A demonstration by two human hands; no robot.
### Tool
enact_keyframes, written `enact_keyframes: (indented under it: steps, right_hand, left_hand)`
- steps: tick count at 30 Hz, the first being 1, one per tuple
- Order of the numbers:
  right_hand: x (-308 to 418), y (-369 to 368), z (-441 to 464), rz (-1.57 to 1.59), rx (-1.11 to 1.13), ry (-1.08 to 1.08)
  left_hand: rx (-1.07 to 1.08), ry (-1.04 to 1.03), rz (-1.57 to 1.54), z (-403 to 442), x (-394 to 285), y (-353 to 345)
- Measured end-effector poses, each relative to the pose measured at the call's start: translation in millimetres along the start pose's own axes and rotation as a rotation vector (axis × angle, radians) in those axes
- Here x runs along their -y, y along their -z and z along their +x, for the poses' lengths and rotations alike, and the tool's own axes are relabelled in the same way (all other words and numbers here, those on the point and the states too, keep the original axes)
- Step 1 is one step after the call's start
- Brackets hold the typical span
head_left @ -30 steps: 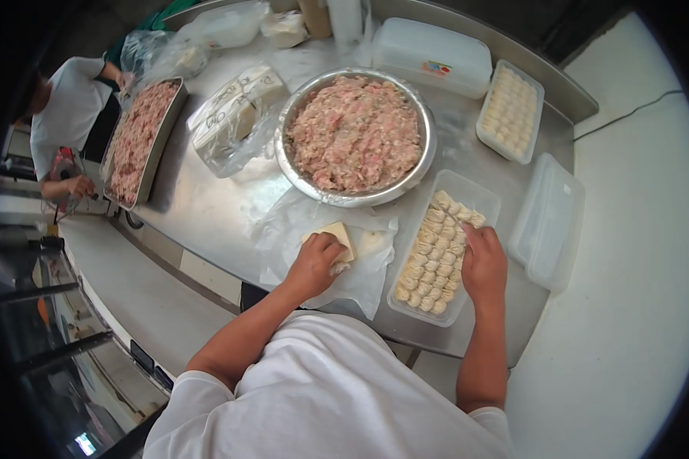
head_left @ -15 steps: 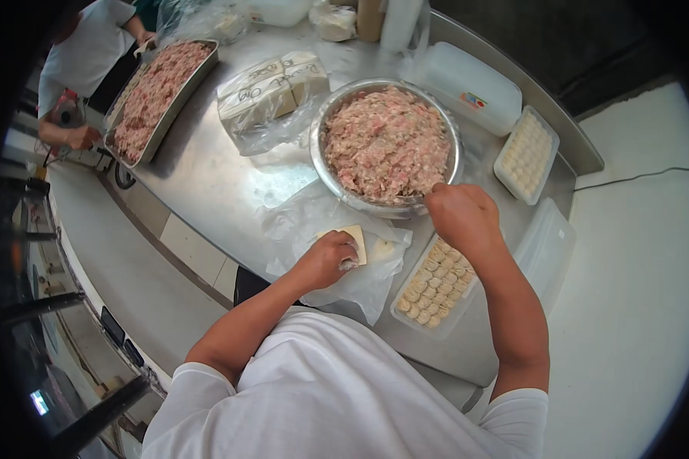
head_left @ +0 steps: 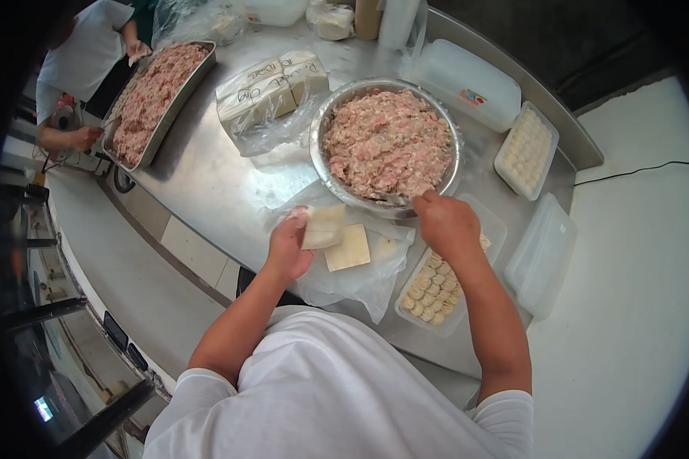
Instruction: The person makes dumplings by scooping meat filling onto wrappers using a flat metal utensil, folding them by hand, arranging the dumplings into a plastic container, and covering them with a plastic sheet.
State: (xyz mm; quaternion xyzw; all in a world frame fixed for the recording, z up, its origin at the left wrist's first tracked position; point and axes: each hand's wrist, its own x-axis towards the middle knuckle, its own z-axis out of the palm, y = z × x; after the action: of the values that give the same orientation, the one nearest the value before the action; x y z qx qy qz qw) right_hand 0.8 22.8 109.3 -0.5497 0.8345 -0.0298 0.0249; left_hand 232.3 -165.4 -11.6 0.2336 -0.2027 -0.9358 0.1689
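Observation:
A thin square wrapper (head_left: 324,226) is held up in my left hand (head_left: 288,243), over the plastic sheet (head_left: 386,287). Just right of it lies a stack of square wrappers (head_left: 348,249). At the near rim of the steel bowl (head_left: 319,157), my right hand (head_left: 448,224) is closed around a thin metal utensil (head_left: 394,199) whose tip is at the minced meat (head_left: 386,141). Below my right forearm sits a clear tray (head_left: 499,229), partly hidden, with rows of pleated dumplings (head_left: 434,293).
A wrapped white package (head_left: 264,92) stands left of the bowl. Another dumpling tray (head_left: 527,151), a clear lid (head_left: 541,256) and a plastic container (head_left: 467,83) are on the right. A co-worker (head_left: 84,57) stands by a long meat tray (head_left: 161,107) at the upper left.
My left hand has lifted a wrapper off the stack. My right hand went from the dumpling tray to the bowl. The view has shifted.

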Motion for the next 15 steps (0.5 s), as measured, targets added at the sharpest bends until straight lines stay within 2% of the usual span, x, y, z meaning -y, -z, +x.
enact_keyframes:
  steps: [2, 4, 5, 7, 8, 10, 11, 13, 15]
  right_hand:
    - [0, -4, 2, 0.003, 0.034, 0.005]
    - [-7, -4, 0, 0.304, -0.156, 0.006]
    - [-7, -4, -4, 0.303, -0.156, 0.020]
    - [1, 3, -14, 0.363, -0.226, -0.002]
    - [6, 5, -20, 0.365, -0.220, 0.008]
    - [18, 8, -29, 0.466, -0.258, -0.008]
    - [24, 4, -34, 0.466, -0.259, -0.008]
    - [34, -8, -42, 0.559, -0.243, -0.020]
    - [33, -16, -47, 0.537, -0.212, -0.019]
  left_hand:
    - [-0.029, -0.019, -0.039, -5, -10, -9]
    - [-0.081, -0.016, -0.215, -10, -19, -24]
    - [-0.082, -0.029, -0.220, -8, -17, -28]
    - [-0.279, -0.125, 0.054, -4, -12, -36]
    - [-0.288, -0.132, 0.049, -4, -12, -38]
    - [-0.221, 0.021, -0.146, -3, -13, -42]
    - [-0.221, 0.020, -0.145, -3, -10, -42]
    - [-0.040, 0.131, -0.334, 0, -5, -48]
    - [-0.054, 0.127, -0.297, -1, -4, -63]
